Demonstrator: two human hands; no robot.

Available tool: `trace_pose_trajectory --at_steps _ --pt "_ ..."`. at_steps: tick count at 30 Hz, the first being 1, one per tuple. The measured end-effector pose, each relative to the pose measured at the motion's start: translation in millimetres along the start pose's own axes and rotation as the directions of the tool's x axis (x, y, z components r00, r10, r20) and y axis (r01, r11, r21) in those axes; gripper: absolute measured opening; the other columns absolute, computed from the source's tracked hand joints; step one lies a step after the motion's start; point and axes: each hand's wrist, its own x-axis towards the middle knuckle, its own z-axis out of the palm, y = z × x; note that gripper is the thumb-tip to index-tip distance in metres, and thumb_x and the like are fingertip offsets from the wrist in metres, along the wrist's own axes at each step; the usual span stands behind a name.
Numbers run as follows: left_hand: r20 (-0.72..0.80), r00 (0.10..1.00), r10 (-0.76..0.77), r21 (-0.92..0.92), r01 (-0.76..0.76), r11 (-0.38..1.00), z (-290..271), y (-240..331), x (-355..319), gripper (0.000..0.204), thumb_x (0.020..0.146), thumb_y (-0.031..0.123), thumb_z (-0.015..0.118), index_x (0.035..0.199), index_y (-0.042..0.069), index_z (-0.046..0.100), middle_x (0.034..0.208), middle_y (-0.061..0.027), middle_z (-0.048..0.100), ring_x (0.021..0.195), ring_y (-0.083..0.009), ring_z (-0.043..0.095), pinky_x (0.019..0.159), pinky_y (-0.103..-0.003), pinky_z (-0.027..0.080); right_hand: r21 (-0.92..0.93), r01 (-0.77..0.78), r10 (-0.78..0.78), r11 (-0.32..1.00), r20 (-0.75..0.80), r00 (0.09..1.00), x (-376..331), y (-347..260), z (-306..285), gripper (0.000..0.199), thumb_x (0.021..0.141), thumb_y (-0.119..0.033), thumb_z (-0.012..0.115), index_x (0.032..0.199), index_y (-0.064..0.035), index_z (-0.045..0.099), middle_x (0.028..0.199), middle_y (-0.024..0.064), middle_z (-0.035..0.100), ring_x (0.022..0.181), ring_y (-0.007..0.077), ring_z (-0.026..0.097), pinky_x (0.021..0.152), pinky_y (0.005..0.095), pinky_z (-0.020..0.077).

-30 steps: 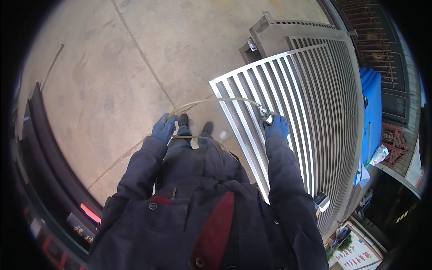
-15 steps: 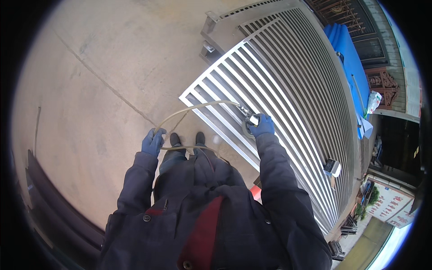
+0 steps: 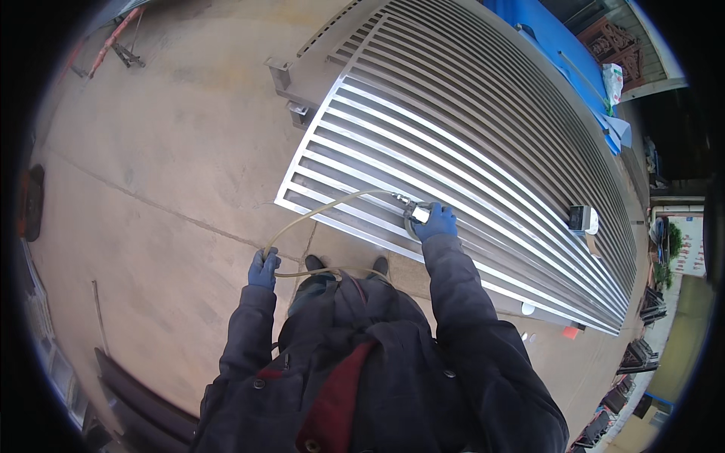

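My right hand (image 3: 441, 223), in a blue glove, is closed round an air sander (image 3: 421, 214). The sander rests on the pale metal slats of a large slatted panel (image 3: 393, 119), close to its near edge. From the tool's fitting a clear yellowish air hose (image 3: 321, 207) arches left to my left hand (image 3: 263, 269). That hand, also gloved in blue, is wrapped round the hose off the panel's left corner. Another length of hose runs back across my body. The sander's underside is hidden. Slats near the tool look brighter than the dull grey ones farther off.
A small box (image 3: 580, 219) with a white round thing beside it lies on the panel's right part. Blue sheeting (image 3: 555, 45) lies beyond the panel. Dark metal lengths (image 3: 140, 404) lie at the lower left. A red frame (image 3: 113, 41) stands at far left.
My view and body have turned, so the panel now lies more crosswise before me. My feet stand farther apart. Both hands keep their hold on sander and hose.
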Motion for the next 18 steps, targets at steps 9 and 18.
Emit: trace_pose_trajectory --at_steps 9,18 --pt "-0.116 0.993 -0.017 0.1 0.029 0.995 53.1 -3.5 12.6 0.026 0.097 0.024 0.063 0.115 0.005 0.066 0.087 -0.0037 0.066 0.081 -0.0149 0.062 0.079 -0.031 0.05 0.069 0.165 -0.171 0.984 0.089 0.981 3.1 89.8 -21.2 0.066 0.073 -0.051 0.08 0.121 -0.0106 0.059 0.119 0.0221 0.057 0.108 0.0413 0.062 0.089 0.0503 0.0555" --pt "-0.114 0.989 -0.097 0.185 0.117 0.976 153.4 -27.6 -38.2 0.02 0.096 0.021 0.068 0.112 0.009 0.065 0.09 -0.0009 0.065 0.08 -0.0093 0.058 0.066 -0.025 0.044 0.239 0.133 -0.146 0.962 0.041 0.988 -12.9 205.8 -28.6 0.061 0.068 -0.047 0.085 0.117 -0.0194 0.063 0.113 0.0172 0.058 0.098 0.0358 0.066 0.083 0.0485 0.0563"
